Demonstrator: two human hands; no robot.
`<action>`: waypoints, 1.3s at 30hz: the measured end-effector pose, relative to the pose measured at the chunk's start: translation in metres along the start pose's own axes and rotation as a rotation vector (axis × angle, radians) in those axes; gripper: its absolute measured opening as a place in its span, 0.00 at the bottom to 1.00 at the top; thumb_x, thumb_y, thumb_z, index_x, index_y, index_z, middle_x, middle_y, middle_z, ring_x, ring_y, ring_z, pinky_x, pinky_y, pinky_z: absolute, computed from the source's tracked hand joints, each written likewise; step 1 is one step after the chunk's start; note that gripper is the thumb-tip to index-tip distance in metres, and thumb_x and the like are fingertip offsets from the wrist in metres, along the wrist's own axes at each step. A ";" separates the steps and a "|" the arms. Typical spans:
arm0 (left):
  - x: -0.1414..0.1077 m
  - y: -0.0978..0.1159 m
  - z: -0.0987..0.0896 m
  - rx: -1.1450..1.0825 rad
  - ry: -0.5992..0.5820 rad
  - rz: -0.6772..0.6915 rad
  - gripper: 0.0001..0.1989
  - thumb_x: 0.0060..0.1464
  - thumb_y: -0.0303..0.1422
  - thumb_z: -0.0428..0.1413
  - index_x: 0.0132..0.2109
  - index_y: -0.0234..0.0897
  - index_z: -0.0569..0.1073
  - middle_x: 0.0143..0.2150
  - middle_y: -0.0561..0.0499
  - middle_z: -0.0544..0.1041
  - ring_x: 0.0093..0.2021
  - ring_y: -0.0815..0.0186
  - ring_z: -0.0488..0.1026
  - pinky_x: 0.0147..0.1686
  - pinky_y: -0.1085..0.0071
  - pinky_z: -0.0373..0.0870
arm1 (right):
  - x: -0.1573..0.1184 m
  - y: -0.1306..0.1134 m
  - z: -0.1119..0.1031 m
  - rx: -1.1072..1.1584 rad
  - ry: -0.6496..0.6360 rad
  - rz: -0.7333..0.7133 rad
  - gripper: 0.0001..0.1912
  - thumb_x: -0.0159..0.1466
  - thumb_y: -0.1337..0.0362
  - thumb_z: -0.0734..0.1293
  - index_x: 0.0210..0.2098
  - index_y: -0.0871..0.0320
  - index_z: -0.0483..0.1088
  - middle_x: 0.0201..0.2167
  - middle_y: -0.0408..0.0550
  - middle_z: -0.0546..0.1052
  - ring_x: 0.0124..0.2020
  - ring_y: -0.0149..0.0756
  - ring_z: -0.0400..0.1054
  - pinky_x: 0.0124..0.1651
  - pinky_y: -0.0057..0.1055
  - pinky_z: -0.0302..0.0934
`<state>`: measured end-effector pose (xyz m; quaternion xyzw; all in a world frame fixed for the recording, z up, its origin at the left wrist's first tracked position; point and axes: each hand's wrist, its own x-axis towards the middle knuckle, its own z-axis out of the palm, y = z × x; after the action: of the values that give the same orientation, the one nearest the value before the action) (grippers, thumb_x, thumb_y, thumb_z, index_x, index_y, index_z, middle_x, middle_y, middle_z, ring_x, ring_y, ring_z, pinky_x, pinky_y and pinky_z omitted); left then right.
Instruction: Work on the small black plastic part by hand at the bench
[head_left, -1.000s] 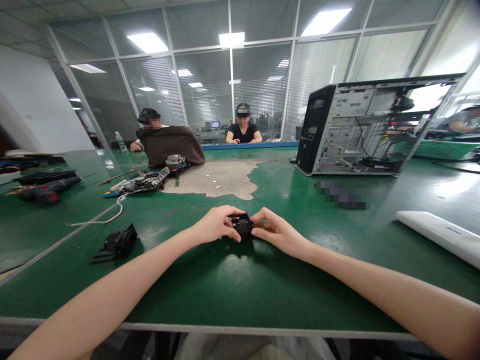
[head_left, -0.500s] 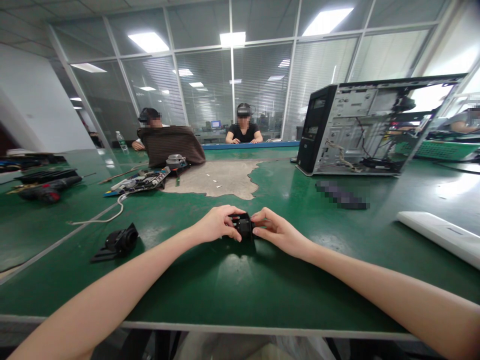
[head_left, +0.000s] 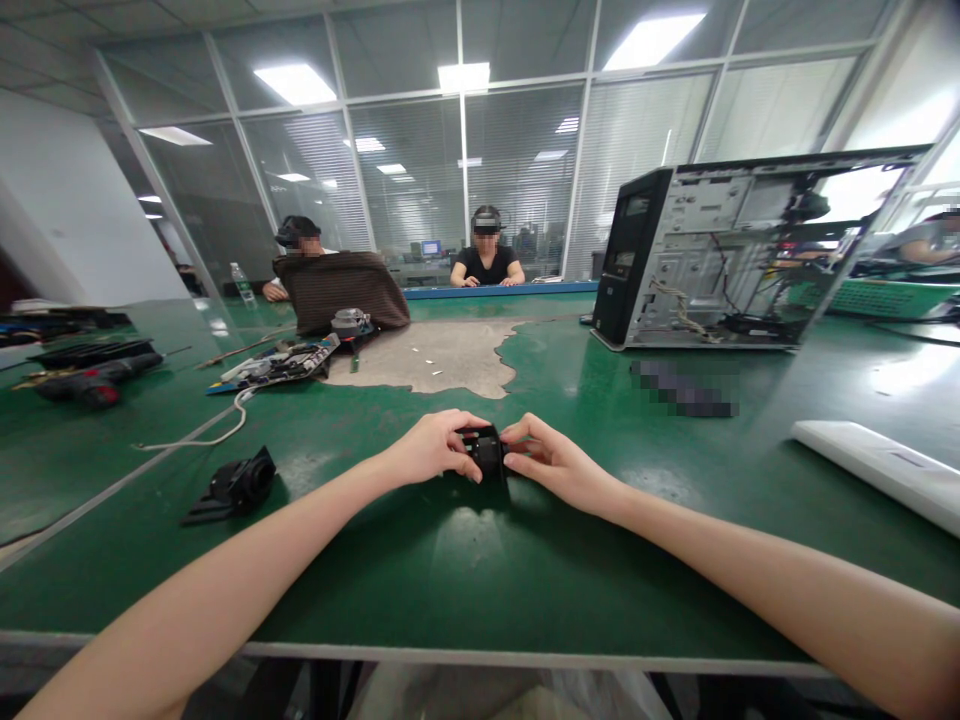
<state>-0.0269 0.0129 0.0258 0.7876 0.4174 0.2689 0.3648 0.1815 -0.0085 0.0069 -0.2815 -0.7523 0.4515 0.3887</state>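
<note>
In the middle of the head view, a small black part [head_left: 489, 456], boxy with a flat plate on its right side, is between my hands just above the green table [head_left: 480, 590]. My left hand [head_left: 433, 447] grips it from the left, thumb in front and fingers over the top. From the right, my right hand [head_left: 551, 458] pinches it at the plate with thumb and fingertips. Its exact kind is too small to tell. Left of my hands lies another black part [head_left: 238, 485], with a round housing and a flat base, touched by neither hand.
An opened computer tower [head_left: 705, 260] stands at back right, near a blurred dark object [head_left: 682, 390]. A white flat case [head_left: 885, 470] lies at right. Circuit boards [head_left: 277, 367] with a white cable and a power drill [head_left: 97, 380] lie left. Two people sit across the table.
Almost nothing differs. My hands keep their hold on the black part in the same spot.
</note>
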 end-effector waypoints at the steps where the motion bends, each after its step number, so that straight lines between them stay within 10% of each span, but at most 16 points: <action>1: 0.000 0.000 0.000 0.002 -0.001 0.000 0.32 0.30 0.29 0.66 0.48 0.34 0.68 0.30 0.54 0.73 0.25 0.70 0.71 0.24 0.76 0.66 | 0.001 0.000 0.000 -0.007 0.008 0.005 0.10 0.59 0.60 0.64 0.36 0.56 0.60 0.39 0.45 0.68 0.42 0.36 0.68 0.45 0.36 0.63; 39: -0.001 0.001 0.000 -0.012 -0.015 -0.017 0.32 0.31 0.27 0.65 0.48 0.34 0.67 0.28 0.54 0.73 0.24 0.69 0.72 0.24 0.75 0.66 | 0.001 0.004 -0.003 0.020 -0.063 0.034 0.15 0.56 0.62 0.67 0.40 0.56 0.58 0.41 0.48 0.69 0.42 0.36 0.68 0.44 0.37 0.63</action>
<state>-0.0268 0.0118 0.0269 0.7838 0.4199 0.2622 0.3749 0.1843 -0.0048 0.0048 -0.2759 -0.7548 0.4740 0.3599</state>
